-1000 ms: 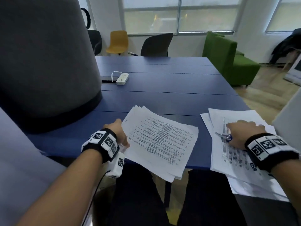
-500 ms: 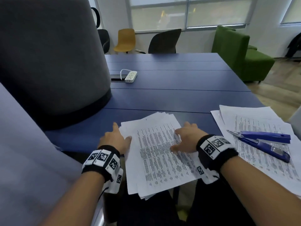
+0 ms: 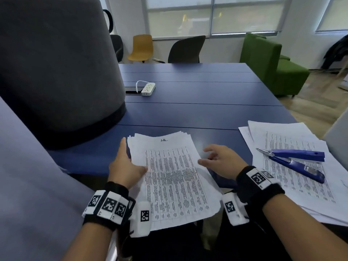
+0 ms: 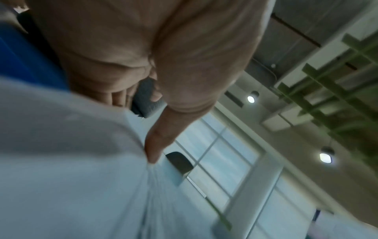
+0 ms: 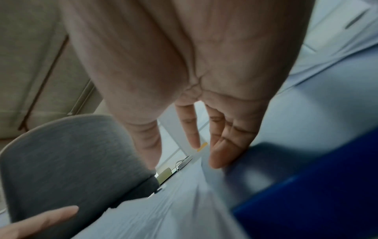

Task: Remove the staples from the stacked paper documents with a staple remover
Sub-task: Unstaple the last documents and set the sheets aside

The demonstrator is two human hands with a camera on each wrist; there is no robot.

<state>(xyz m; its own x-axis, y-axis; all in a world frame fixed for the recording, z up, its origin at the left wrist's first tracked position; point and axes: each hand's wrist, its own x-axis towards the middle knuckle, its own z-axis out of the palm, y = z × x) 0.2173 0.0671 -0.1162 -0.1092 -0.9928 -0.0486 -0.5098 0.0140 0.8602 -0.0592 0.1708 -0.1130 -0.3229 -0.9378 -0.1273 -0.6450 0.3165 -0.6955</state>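
Fanned, printed stack [image 3: 169,178] overhanging the surface [image 3: 188,110].
Left hand [image 3: 125,166] grips its left edge; right hand [image 3: 222,161] loose-fingered at its right edge, holding nothing.

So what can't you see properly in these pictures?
- Staples in the middle paper stack: too small in the head view, blurred in both wrist views.
- Printed text: too small to read.
- Right paper pile: cut by the head view's edge.
- Left hand fingers: partly hidden under the sheets.
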